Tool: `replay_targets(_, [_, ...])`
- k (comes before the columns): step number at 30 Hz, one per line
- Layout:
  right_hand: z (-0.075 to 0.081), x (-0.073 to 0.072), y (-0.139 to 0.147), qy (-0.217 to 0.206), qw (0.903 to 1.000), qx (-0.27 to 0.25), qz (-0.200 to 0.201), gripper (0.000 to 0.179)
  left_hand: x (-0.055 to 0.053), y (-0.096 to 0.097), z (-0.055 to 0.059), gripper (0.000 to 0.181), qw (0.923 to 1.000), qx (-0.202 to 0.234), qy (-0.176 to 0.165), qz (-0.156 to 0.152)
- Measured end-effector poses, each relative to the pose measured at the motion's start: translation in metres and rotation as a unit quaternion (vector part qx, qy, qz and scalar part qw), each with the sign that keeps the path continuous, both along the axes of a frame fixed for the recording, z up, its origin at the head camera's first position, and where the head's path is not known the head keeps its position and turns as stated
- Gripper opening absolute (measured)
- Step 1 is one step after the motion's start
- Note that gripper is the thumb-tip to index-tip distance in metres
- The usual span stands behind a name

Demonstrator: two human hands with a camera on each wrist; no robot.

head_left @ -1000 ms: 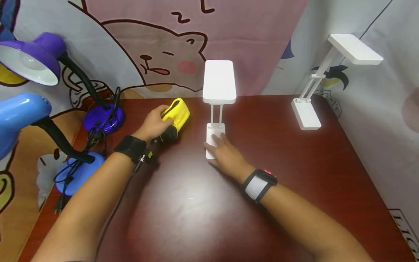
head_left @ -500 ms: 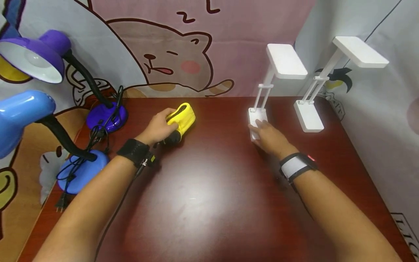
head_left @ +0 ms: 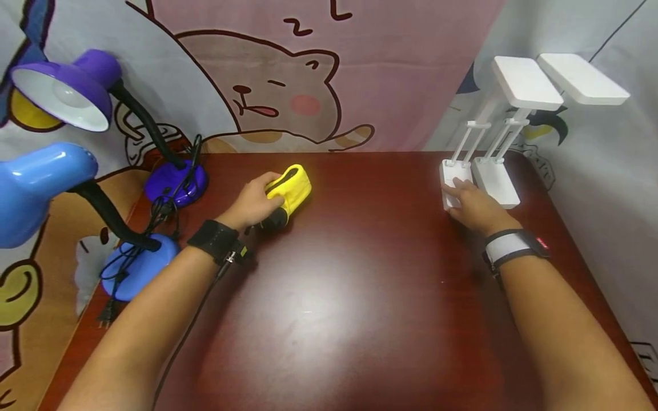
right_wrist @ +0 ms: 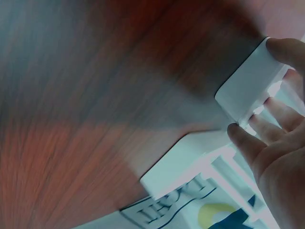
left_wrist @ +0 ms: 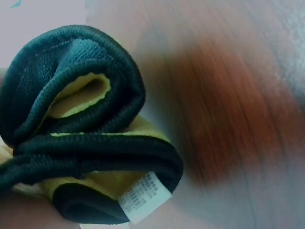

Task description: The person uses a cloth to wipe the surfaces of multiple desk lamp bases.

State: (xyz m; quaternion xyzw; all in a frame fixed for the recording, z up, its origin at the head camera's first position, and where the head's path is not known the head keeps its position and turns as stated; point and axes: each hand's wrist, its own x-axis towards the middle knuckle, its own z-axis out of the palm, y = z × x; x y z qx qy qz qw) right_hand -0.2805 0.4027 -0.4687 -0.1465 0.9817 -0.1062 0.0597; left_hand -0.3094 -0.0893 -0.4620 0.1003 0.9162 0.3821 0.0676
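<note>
My left hand [head_left: 251, 204] grips a folded yellow cloth [head_left: 296, 193] on the desk. In the left wrist view, the cloth [left_wrist: 147, 148] shows dark edging, several folded layers and a white tag [left_wrist: 145, 198]. On the right, my right hand [head_left: 475, 206] holds the base of a white desk lamp [head_left: 529, 84], which stands upright. Up close, the thumb and fingers of the right hand [right_wrist: 286, 148] lie at opposite sides of that lamp base [right_wrist: 245, 86]. A second, similar white lamp [head_left: 497, 185] stands close beside it, further right. Both lamp heads look unlit.
A purple lamp [head_left: 177, 182] and a blue lamp [head_left: 146, 268] stand at the desk's left edge, their black cords [head_left: 136, 248] bundled around the necks. Patterned cloth [head_left: 257, 85] covers the wall behind the brown desk [head_left: 308, 319].
My right hand has moved the white lamp from mid-desk rightward, beside the other white lamp. Its head was glowing one second ago and looks unlit now. My left hand stays on the yellow cloth.
</note>
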Motion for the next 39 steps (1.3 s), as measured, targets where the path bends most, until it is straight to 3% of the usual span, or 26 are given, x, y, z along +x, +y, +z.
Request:
replay_targets(13, [0.002,-0.012,0.019,-0.013,0.9999,0.005,0.004,0.064,0.004,0.006,-0.006,0.056,0.9999,0.001,-0.015,-0.003])
replay_targets(16, [-0.002,-0.013,0.018,0.016,0.9997,0.007,0.014,0.064,0.005,0.008,-0.005,0.056,0.9999,0.003,-0.010,-0.003])
replay_targets(19, [-0.002,-0.006,-0.004,0.064,0.9979,-0.012,0.006,0.061,0.007,0.013,-0.003,0.055,1.0000,0.008,-0.001,-0.003])
replay_targets(22, [0.004,0.006,-0.053,0.066,0.9911,-0.112,-0.030,0.056,0.011,0.024,0.004,0.055,0.9996,0.023,0.016,-0.005])
replay_targets(23, [0.008,0.012,-0.074,0.046,0.9838,-0.168,-0.042,0.054,0.012,0.029,0.006,0.055,0.9993,0.029,0.023,-0.006])
replay_targets(25, [0.013,0.021,-0.113,-0.010,0.9565,-0.287,-0.053,0.052,0.016,0.042,0.012,0.056,0.9982,0.043,0.040,-0.008])
replay_targets(27, [0.018,0.030,-0.149,-0.077,0.9161,-0.389,-0.057,0.053,0.021,0.058,0.017,0.057,0.9967,0.055,0.060,-0.009])
replay_targets(29, [0.020,0.037,-0.177,-0.137,0.8675,-0.475,-0.058,0.057,0.026,0.074,0.021,0.058,0.9948,0.062,0.080,-0.012])
replay_targets(32, [0.021,0.045,-0.202,-0.181,0.8088,-0.555,-0.070,0.061,0.036,0.098,0.023,0.059,0.9918,0.060,0.110,-0.023])
replay_targets(34, [0.020,0.048,-0.210,-0.181,0.7882,-0.582,-0.082,0.059,0.044,0.110,0.023,0.061,0.9900,0.049,0.127,-0.035])
replay_targets(35, [0.020,0.049,-0.213,-0.176,0.7829,-0.590,-0.087,0.057,0.049,0.115,0.022,0.064,0.9892,0.042,0.134,-0.044])
replay_targets(39, [0.016,0.051,-0.219,-0.155,0.7755,-0.601,-0.113,0.049,0.067,0.125,0.019,0.078,0.9875,0.022,0.126,-0.092])
